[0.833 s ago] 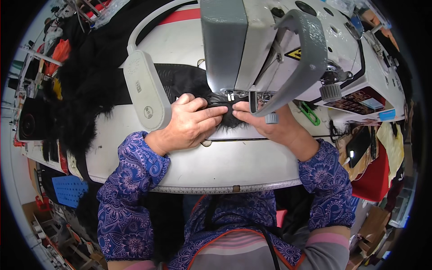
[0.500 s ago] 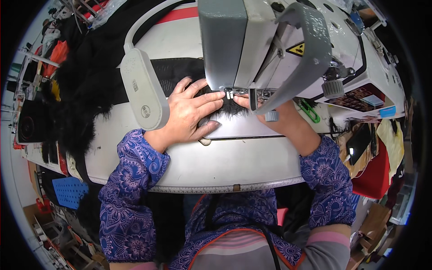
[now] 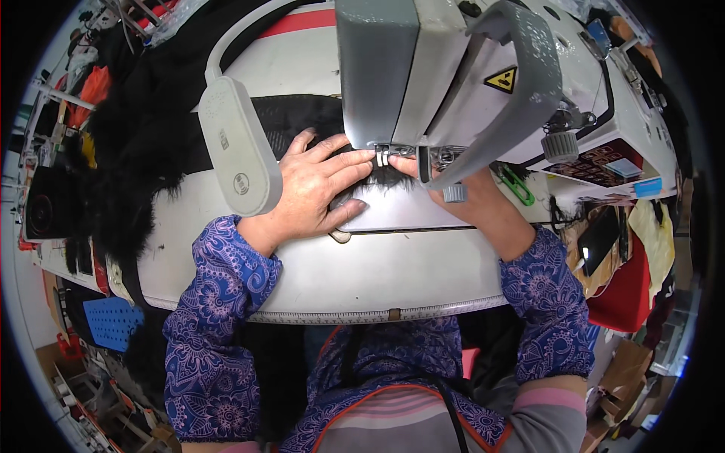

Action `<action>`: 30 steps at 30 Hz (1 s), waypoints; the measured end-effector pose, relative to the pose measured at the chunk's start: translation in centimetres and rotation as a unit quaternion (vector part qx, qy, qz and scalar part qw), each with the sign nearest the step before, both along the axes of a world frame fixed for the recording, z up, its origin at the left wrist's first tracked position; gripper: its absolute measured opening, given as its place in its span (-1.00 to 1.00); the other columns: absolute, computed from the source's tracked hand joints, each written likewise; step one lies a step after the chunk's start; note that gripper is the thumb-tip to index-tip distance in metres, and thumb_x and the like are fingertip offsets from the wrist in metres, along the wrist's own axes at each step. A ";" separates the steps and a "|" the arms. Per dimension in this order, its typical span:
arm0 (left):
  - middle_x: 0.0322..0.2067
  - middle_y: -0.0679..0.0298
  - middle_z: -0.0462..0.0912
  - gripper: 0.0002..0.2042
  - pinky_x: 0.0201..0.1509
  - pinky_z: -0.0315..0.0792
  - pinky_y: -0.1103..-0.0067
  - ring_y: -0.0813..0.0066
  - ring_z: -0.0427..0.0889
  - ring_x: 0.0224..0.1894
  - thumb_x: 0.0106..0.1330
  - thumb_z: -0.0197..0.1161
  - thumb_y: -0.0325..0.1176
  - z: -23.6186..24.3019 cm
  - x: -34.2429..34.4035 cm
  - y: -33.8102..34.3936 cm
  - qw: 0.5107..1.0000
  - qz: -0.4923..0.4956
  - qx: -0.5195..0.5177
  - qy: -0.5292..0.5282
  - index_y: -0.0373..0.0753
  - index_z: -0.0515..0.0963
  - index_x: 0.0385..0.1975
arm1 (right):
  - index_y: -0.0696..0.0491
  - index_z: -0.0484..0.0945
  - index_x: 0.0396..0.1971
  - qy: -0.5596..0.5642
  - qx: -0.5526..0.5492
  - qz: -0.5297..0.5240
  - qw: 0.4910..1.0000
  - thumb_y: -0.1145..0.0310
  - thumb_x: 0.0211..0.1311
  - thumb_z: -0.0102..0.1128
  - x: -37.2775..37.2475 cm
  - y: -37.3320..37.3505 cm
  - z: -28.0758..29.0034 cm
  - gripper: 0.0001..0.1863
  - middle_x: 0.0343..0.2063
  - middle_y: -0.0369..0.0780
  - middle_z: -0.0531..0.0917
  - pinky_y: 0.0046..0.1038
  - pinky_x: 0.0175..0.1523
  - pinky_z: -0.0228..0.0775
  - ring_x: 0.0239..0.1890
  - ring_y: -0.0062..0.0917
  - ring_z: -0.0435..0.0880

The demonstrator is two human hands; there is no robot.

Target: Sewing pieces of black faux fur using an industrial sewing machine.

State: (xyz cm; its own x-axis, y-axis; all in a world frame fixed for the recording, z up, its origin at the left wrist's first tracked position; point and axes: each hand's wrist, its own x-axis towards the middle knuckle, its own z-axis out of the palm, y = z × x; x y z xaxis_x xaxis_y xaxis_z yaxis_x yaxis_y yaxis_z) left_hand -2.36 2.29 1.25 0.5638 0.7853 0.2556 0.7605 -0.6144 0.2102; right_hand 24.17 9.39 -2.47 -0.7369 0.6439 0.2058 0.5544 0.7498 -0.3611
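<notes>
Black furry fabric [image 3: 385,180] lies under the presser foot [image 3: 383,155] of a sewing machine [image 3: 377,68]. My left hand [image 3: 310,183] rests flat on this cloth, fingers spread, the index fingertip close to the foot's left side. From the right, my right hand [image 3: 470,198] reaches in with a finger stretched out to the foot's other side. Its remaining fingers are partly hidden behind the machine's grey curved guard [image 3: 521,113]. A bright light falls on the fabric around the foot.
A lamp [image 3: 240,147] on a bent neck hangs above my left wrist. More black fur [image 3: 124,196] spreads over the table's left side. Green thread snips [image 3: 516,183] lie right of my right hand. A ruler strip [image 3: 340,315] lines the front table edge. A blue basket [image 3: 113,323] stands lower left.
The whole view has shifted slightly. Both hands stay beside the presser foot, with the right fingertip slightly nearer to it. The fur at the foot sits a little differently.
</notes>
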 end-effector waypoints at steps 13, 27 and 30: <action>-0.29 0.33 0.67 -0.78 0.03 0.40 0.35 0.38 0.62 -0.10 0.06 0.32 -0.50 -0.3 -0.8 0.6 0.989 0.013 0.140 -0.050 -0.20 0.64 -0.25 | -0.03 0.68 -0.34 -0.060 -0.024 0.007 0.998 0.36 0.06 0.18 0.5 0.2 1.9 -0.83 -0.40 -0.18 0.68 -0.23 -0.21 0.53 -0.31 -0.27 0.69; -0.40 0.36 0.60 -0.78 -0.29 0.33 0.50 0.45 0.55 -0.35 -0.12 0.40 -0.46 -1.3 1.4 0.0 0.979 -0.068 0.127 -0.142 -0.20 0.64 -0.40 | -0.02 0.56 -0.35 0.111 0.171 0.102 0.974 0.44 0.17 0.21 -2.2 -1.2 1.9 -0.94 -0.53 -0.25 0.61 -0.33 -0.49 0.42 -0.50 -0.36 0.64; -0.40 0.36 0.61 -0.75 -0.31 0.31 0.50 0.45 0.55 -0.35 -0.14 0.44 -0.47 -1.3 1.3 0.1 0.979 -0.038 0.109 -0.166 -0.21 0.65 -0.39 | -0.01 0.56 -0.35 0.119 0.171 0.098 0.973 0.43 0.20 0.18 -2.1 -1.1 1.5 -0.96 -0.54 -0.23 0.61 -0.28 -0.46 0.43 -0.50 -0.32 0.64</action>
State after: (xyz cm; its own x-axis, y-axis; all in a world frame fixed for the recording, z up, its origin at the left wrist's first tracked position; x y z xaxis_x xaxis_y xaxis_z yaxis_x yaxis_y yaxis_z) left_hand -1.01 2.35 -0.03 0.4762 0.6507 0.5915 0.6234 -0.7242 0.2948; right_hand 22.06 8.26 -0.98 -0.7441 0.3593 0.5632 0.3189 0.9318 -0.1732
